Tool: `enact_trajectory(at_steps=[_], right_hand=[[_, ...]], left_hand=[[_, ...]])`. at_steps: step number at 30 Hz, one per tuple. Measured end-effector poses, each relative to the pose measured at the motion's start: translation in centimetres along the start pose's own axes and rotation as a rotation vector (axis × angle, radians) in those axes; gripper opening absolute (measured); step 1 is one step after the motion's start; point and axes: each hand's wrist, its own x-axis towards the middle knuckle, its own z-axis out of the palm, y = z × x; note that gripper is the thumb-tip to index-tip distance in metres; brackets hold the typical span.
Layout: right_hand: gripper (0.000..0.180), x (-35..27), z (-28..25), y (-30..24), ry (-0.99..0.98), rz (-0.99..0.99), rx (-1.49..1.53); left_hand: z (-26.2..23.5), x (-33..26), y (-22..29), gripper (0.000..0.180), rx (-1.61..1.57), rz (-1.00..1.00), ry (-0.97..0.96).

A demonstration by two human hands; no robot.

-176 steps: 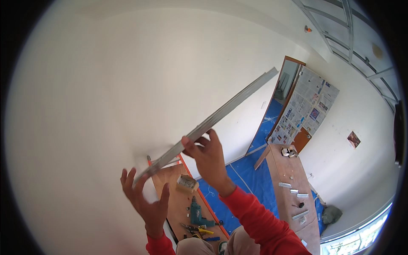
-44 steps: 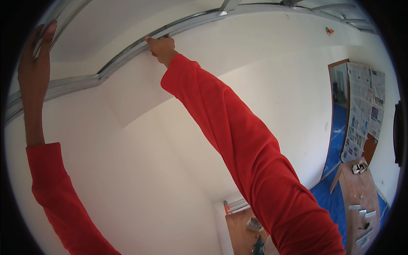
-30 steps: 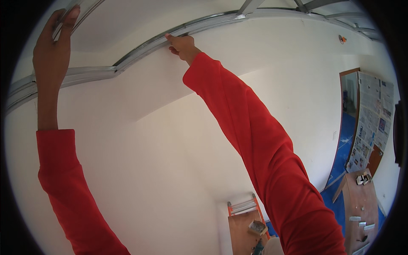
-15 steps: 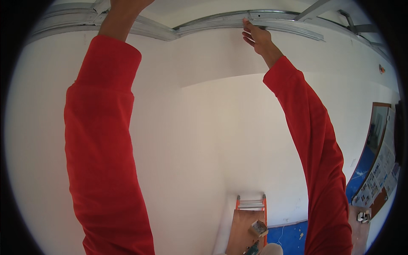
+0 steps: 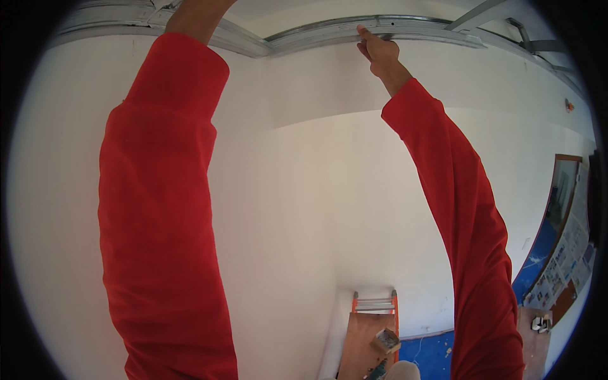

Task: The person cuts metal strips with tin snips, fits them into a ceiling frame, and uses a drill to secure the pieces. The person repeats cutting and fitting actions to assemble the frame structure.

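My right hand (image 5: 378, 52) pinches the grey metal ceiling track (image 5: 329, 28) overhead, where white wall (image 5: 304, 190) meets ceiling. My left hand (image 5: 196, 9), cut off at the frame's top, reaches the same track; its grip is hidden. An orange ladder (image 5: 375, 303) stands below.

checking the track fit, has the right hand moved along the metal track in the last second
Cannot tell: the camera swung, but the right hand is pressed to the metal track as before.
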Motion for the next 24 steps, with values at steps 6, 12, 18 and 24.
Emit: enact_trajectory(at_steps=[6,12,18,24], right_hand=[[0.049,1.3,2.2,0.7,0.073,-0.017,0.079],[0.057,4.3,3.2,0.0,-0.027,-0.002,0.094],[0.052,5.8,3.0,1.2,-0.080,0.052,0.092],[0.071,4.1,1.7,1.9,-0.055,0.035,0.074]], left_hand=[[0.1,0.2,-0.1,0.052,0.024,-0.016,0.005],[0.0,0.0,0.2,0.051,0.020,-0.022,0.024],[0.3,-0.5,0.2,0.049,0.015,-0.098,-0.037],[0.8,-0.3,-0.2,0.051,-0.051,-0.084,-0.032]])
